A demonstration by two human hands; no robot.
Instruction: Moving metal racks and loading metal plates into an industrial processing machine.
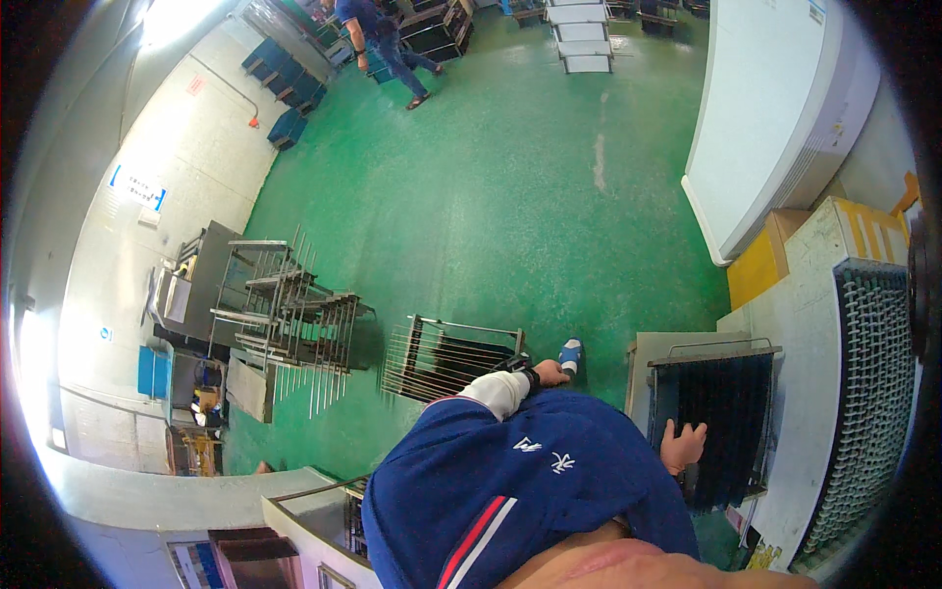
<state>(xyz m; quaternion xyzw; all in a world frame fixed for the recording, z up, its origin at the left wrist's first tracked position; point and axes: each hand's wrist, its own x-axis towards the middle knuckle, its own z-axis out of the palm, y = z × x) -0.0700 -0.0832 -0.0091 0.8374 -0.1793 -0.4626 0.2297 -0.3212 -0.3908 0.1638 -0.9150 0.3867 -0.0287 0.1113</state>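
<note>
Wearer: blue top with red-and-white stripe fills the lower centre — both arms reach out from it.
Right hand (681, 445): fingers spread, palm laid flat on the near edge of the dark finned rack (714, 424); touching, not gripping.
Dark finned rack: lies in a metal frame on the pale worktable (785, 324) at right, just beside a grey woven mesh panel (873, 383).
Left hand (549, 372): dark band at the wrist, white sleeve; hand at the top corner of the wire rack (446, 358) — fingers hidden, so I cannot tell whether they close on it.
Wire rack: stands tilted on the green floor (510, 196), near a blue shoe (570, 354).
Step, as judged: steadying the finned rack while reaching for the wire rack.
Next move calls for: a sure grasp on the wire rack's frame, clear of the rods.
Farther: stacked metal rod frames (285, 314) at left; another person (378, 39) walking, well apart.
</note>
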